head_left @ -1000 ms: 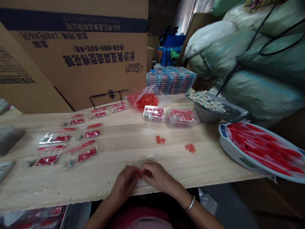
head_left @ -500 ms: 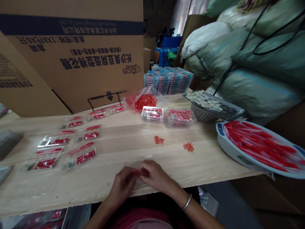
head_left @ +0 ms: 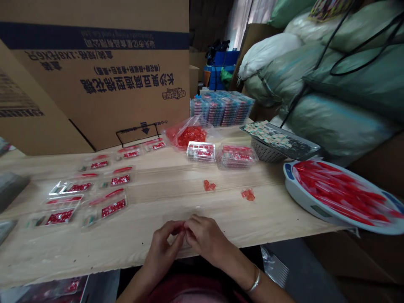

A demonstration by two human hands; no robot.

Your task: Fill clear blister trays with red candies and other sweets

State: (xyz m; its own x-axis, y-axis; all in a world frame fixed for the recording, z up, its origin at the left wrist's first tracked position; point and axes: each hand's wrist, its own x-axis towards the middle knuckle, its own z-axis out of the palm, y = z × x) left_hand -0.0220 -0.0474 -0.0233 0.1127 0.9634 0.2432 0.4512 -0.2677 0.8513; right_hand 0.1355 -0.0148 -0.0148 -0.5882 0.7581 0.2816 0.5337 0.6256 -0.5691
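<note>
My left hand (head_left: 166, 242) and my right hand (head_left: 203, 235) meet over the table's near edge, thumbs and fingertips pinched together. Between them is a small red piece (head_left: 182, 229), mostly hidden by the fingers. A clear plastic tray or film seems to lie under the hands, too faint to make out. Beyond them, two little clusters of translucent red plastic pieces, a left cluster (head_left: 209, 185) and a right cluster (head_left: 248, 194), rest on the wooden table (head_left: 164, 193).
Filled clear trays (head_left: 113, 207) spread across the left. Behind stand a large carton (head_left: 132, 84), an open bag of red pieces (head_left: 191, 135) and stacked trays (head_left: 237, 156). At right are a basin (head_left: 303, 198) of red wrapped items and a metal tray (head_left: 299, 145) of small packets.
Both hands stay together in nearly the same place, their fingers shifting slightly. The red piece between them shows less now. The view has tilted a little.
</note>
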